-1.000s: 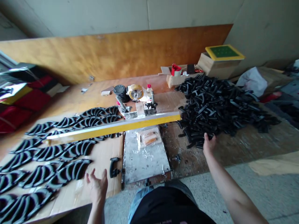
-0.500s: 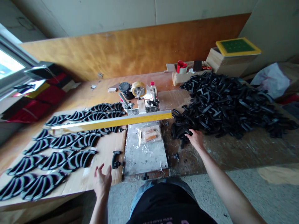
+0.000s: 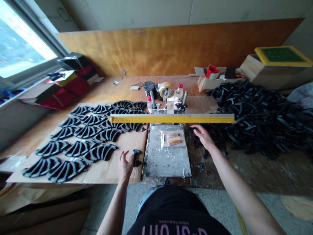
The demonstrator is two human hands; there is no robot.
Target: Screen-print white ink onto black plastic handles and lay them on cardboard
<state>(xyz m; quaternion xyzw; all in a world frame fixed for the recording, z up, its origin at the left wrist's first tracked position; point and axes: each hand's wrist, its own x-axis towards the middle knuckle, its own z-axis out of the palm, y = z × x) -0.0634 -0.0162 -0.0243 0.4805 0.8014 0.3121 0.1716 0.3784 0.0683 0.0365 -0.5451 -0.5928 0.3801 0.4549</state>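
Note:
My right hand is pinched on a dark curved plastic handle, mostly hidden by the fingers, at the right edge of a scuffed metal plate. Fingers apart and holding nothing, my left hand hovers by the plate's left side. Close to its fingertips, a single black handle stands at the cardboard's edge. On the plate lies a clear-wrapped pad with an orange piece. A long yellow bar with a grey top crosses above the plate's far end.
Rows of black curved handles lie fanned on cardboard at left. A large heap of similar parts covers the right. Behind the plate are clamp posts, a tape roll, a black tub and a red-capped bottle.
The view has turned left. My right hand has drawn a handle away from the heap's near edge toward the plate. My left hand stays open beside the single handle.

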